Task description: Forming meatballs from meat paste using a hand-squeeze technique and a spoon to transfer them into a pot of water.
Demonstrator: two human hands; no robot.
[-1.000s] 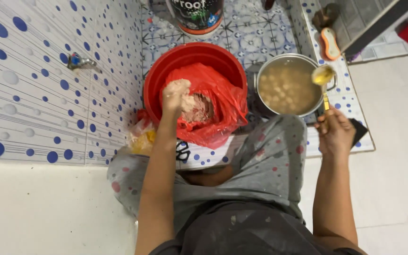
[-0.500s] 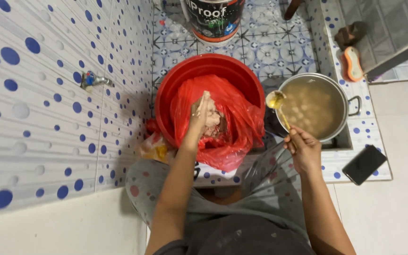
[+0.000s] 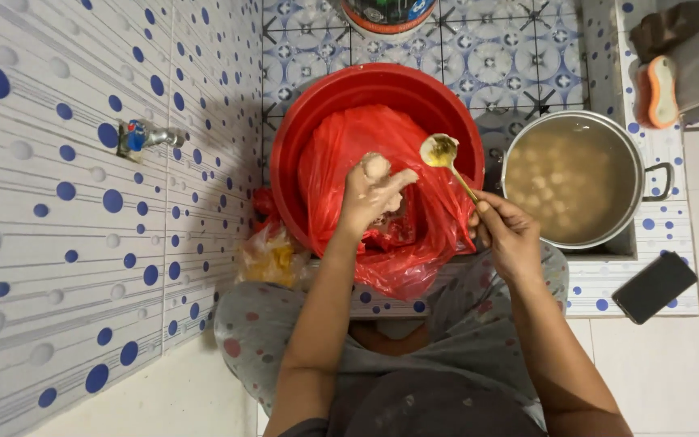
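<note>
My left hand [image 3: 372, 194] squeezes a pale paste, and a round lump of it bulges out at the top of the fist. It hovers over a red plastic bag [image 3: 414, 243] that lines a red basin [image 3: 301, 154]. My right hand [image 3: 505, 233] grips a metal spoon [image 3: 443, 154], whose bowl sits just right of the lump. To the right stands a steel pot [image 3: 572, 178] of cloudy broth with pale balls floating in it.
A tap [image 3: 143, 135] juts from the dotted tile wall at left. A black phone [image 3: 654, 286] lies on the tiled ledge at right. An orange scrubber [image 3: 658, 91] and a paint-style bucket [image 3: 387, 14] sit farther back. A yellowish bag [image 3: 273, 257] lies beside the basin.
My right hand carried the spoon left from the pot to the lump at my left fist. The view has shifted so that the basin sits more central.
</note>
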